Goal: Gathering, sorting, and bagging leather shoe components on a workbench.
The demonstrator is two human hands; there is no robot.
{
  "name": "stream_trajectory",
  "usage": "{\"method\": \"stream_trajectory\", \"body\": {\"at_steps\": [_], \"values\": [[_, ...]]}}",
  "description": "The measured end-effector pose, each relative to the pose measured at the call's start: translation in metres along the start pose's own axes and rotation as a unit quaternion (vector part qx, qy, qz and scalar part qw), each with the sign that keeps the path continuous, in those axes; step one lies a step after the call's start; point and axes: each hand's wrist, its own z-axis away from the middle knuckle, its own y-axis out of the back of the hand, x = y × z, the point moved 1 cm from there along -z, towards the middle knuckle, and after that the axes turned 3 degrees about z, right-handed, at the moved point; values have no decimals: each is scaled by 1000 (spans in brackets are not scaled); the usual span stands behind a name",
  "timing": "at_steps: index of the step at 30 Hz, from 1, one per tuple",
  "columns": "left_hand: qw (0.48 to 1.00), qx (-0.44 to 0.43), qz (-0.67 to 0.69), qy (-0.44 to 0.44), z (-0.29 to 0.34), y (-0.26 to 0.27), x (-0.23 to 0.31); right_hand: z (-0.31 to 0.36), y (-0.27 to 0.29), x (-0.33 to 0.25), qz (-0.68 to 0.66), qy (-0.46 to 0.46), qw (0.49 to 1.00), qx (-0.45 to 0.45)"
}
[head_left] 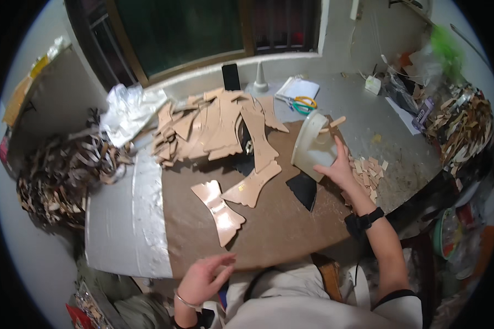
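My right hand [340,170] grips the side of a translucent white plastic tub [312,143], which is tilted above the right part of the brown work mat. A flat light-wood stick [338,122] pokes out past the tub's rim. My left hand [204,278] is at the table's front edge, fingers apart and holding nothing. Beyond it lies a tan, scallop-edged leather-like piece [220,211] with a wet-looking shine. Another tan piece [253,186] lies beside it, its end near the heap. A black scalloped piece [303,192] rests just below the tub.
A heap of tan cut pieces [208,129] covers the mat's far side. Scissors [303,104], a phone [231,77] and a white cone [260,79] stand or lie behind it. Small tan offcuts [370,174] lie right; dark strips [74,170] pile up left.
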Motion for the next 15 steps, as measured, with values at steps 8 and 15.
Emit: {"method": "stream_trajectory", "body": {"at_steps": [8,15], "values": [[993,72,-87,41,-32,3,-41,-76,54,-79,284,314,860,-285],[992,18,-126,-14,-48,-24,-26,-71,15,-82,501,455,625,-389]]}}
